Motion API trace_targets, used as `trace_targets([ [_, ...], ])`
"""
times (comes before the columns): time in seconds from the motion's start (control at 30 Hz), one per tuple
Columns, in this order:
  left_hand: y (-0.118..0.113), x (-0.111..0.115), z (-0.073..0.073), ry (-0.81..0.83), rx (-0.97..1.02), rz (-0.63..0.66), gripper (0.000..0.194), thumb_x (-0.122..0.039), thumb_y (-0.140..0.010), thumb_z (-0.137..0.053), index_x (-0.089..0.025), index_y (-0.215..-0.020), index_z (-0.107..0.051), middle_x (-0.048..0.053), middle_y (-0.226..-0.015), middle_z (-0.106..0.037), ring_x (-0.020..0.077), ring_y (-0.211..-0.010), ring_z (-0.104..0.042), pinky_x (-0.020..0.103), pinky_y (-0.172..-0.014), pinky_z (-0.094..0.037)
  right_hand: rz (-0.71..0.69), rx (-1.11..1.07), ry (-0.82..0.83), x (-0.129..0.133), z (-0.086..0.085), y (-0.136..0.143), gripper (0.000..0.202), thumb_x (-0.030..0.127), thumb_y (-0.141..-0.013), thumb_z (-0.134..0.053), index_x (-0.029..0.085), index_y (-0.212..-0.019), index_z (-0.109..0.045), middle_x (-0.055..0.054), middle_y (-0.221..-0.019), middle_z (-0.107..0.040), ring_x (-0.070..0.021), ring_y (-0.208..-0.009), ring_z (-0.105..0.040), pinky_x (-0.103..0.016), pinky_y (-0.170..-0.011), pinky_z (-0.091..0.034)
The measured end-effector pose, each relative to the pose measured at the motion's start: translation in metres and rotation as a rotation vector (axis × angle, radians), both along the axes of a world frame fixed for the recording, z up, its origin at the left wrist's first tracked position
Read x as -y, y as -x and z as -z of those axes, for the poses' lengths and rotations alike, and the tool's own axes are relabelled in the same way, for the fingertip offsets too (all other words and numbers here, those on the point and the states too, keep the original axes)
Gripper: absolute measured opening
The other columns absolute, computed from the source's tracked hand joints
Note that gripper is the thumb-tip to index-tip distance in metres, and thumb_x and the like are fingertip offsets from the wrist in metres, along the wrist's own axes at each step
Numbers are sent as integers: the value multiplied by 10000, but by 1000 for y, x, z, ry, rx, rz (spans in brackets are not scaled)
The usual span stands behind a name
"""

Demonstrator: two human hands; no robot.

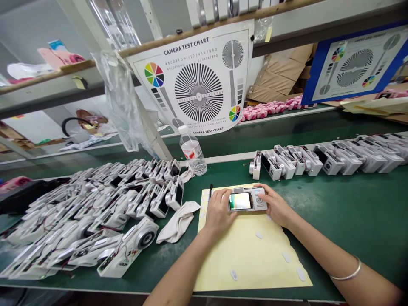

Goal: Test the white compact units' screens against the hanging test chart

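Note:
A silver digital camera (241,201) with its screen lit is held between both hands above a yellow sheet (251,250). My left hand (219,211) closes on the camera's left end. Its right end, beside the round control buttons, is gripped by my right hand (273,205), with the thumb near the buttons. A black pen (210,192) lies at the sheet's upper left edge, partly behind my left hand. Several small pale pieces, one of them a white tag (233,275), rest on the sheet.
Many partly open white cameras (127,250) crowd the left side, and a row of them (334,157) stands at the back right. A white cloth (178,222) and a plastic bottle (192,151) are near the middle. A camera test chart (199,85) hangs behind.

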State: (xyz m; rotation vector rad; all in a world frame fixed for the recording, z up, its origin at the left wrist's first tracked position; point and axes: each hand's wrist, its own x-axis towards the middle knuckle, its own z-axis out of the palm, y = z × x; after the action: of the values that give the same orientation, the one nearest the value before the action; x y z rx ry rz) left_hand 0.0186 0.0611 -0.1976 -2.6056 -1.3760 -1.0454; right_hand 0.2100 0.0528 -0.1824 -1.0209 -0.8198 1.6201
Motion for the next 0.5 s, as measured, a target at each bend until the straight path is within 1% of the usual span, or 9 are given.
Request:
trace_targets([
  [0.1, 0, 1, 0, 5, -7, -4, 570, -126, -609, -630, -161, -1138, -420, 110, -1081, -522, 261, -1014, -489, 436, -873, -441, 3, 13, -5, 0, 0, 0, 317, 257, -652, -582, 251, -952, -480, -10, -865, -631, -175, -715, -623, -303, -589, -516],
  [0.2, 0, 2, -1, 12, -22, -1, 632, -235, -621, -662, -148, -1180, -382, 140, -1166, -477, 282, -1083, -461, 455, -899, -433, 5, 38, -22, 0, 1, 1, 316, 279, -655, -577, 258, -953, -475, -7, -879, -613, -175, -726, -612, -313, -597, -519],
  [0.27, -1, 2, -4, 9, -86, 12, 688, -293, -649, -642, -131, -1235, -322, 160, -1228, -440, 287, -1143, -428, 449, -931, -419, 11, 69, -46, 0, 2, 1, 334, 304, -664, -570, 265, -979, -465, -6, -902, -593, -175, -743, -604, -319, -604, -523],
  [0.33, -3, 2, -8, 6, -176, 30, 680, -277, -692, -584, -120, -1277, -275, 161, -1240, -447, 271, -1157, -428, 423, -951, -412, 19, 113, -87, 0, 4, 1, 360, 341, -683, -557, 268, -1020, -457, -8, -923, -584, -174, -760, -599, -319, -616, -524],
  [0.4, -7, 2, -13, 17, -257, 40, 640, -226, -694, -540, -106, -1274, -300, 165, -1215, -476, 271, -1128, -460, 408, -939, -422, 34, 175, -142, -1, 6, 2, 360, 390, -710, -541, 263, -1039, -470, -10, -920, -587, -167, -754, -594, -299, -611, -522],
  [0.43, -10, 2, -16, 29, -292, 42, 622, -202, -679, -530, -95, -1258, -331, 173, -1199, -487, 280, -1108, -477, 408, -924, -431, 45, 213, -168, -2, 7, 2, 352, 419, -725, -528, 257, -1035, -486, -10, -898, -590, -162, -730, -591, -283, -583, -519],
  [0.5, -17, 1, -23, 64, -374, 42, 607, -179, -641, -516, -66, -1221, -380, 197, -1171, -495, 309, -1065, -505, 418, -866, -459, 83, 294, -213, -2, 10, 3, 341, 472, -751, -497, 246, -1007, -515, -4, -815, -585, -147, -641, -573, -242, -478, -495],
])
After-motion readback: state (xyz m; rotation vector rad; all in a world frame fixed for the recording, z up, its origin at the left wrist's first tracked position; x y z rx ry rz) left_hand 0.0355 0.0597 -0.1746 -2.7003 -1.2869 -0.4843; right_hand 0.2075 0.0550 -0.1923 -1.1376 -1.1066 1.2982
